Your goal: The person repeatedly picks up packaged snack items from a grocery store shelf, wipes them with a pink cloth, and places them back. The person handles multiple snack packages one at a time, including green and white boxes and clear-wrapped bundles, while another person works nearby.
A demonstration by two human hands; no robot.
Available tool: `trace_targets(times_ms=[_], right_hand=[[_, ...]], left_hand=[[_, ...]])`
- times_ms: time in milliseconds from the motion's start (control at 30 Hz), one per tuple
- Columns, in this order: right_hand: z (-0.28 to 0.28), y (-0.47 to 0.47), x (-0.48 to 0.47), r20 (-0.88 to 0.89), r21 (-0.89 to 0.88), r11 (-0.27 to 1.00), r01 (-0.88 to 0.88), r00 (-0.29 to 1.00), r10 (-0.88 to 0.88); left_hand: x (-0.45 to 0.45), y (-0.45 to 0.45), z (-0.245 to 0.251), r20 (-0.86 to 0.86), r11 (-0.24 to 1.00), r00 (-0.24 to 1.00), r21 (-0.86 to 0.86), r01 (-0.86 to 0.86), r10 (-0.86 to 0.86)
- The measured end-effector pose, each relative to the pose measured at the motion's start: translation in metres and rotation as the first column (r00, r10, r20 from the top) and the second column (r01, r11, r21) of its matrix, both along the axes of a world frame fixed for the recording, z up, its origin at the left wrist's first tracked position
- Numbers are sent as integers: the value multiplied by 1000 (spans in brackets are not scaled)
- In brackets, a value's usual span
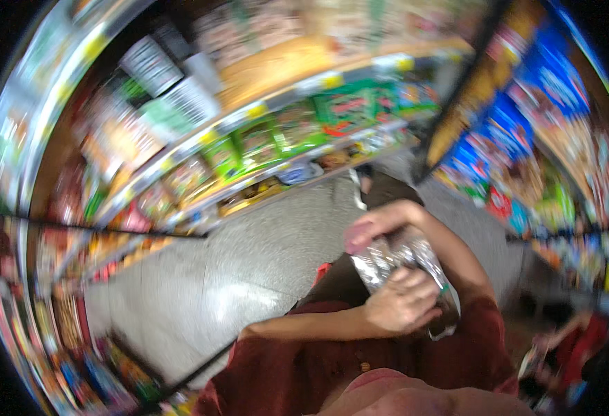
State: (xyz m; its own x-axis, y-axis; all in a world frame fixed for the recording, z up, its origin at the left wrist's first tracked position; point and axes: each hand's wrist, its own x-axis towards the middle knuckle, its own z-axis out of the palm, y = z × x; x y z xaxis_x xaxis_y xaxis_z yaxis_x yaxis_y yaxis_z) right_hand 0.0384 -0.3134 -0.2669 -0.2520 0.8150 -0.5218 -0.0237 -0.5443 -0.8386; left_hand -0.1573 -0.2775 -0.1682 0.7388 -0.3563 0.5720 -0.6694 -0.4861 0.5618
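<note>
A shiny, crinkled plastic package (374,263) is held against the front of my dark red shirt. My right hand (382,223) curls round its far end, with the forearm running along its right side. Across its near part lies my left hand (403,301), fingers bent over the film. One end of the wrapper (447,317) sticks out past the left hand, near the shirt. Motion blur and the glare on the film hide the contents.
Shelves of packaged goods (255,143) curve across the front and left. Blue packs (502,130) fill a rack on the right. Grey floor (180,296) lies between, with my leg (393,190) on it. A person in a red top (585,340) is at the lower right.
</note>
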Motion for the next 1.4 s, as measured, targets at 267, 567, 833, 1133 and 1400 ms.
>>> trace_targets(times_ms=[267,567,833,1133,1400], right_hand=[[6,-32,1,-187,172,891,420,902,-389],[12,-29,-5,-224,80,764,641,758,-613],[5,-24,-3,-339,272,867,417,885,-319],[-23,6,12,139,364,931,27,987,-83],[-6,-6,7,-49,355,931,83,996,-70]], left_hand=[[11,-2,15,-37,992,992,43,121,-119],[13,1,18,-62,989,991,82,120,-115],[13,0,17,-18,992,995,83,100,-99],[7,1,17,-54,995,997,77,56,-52],[8,0,15,-17,993,999,108,38,-36]])
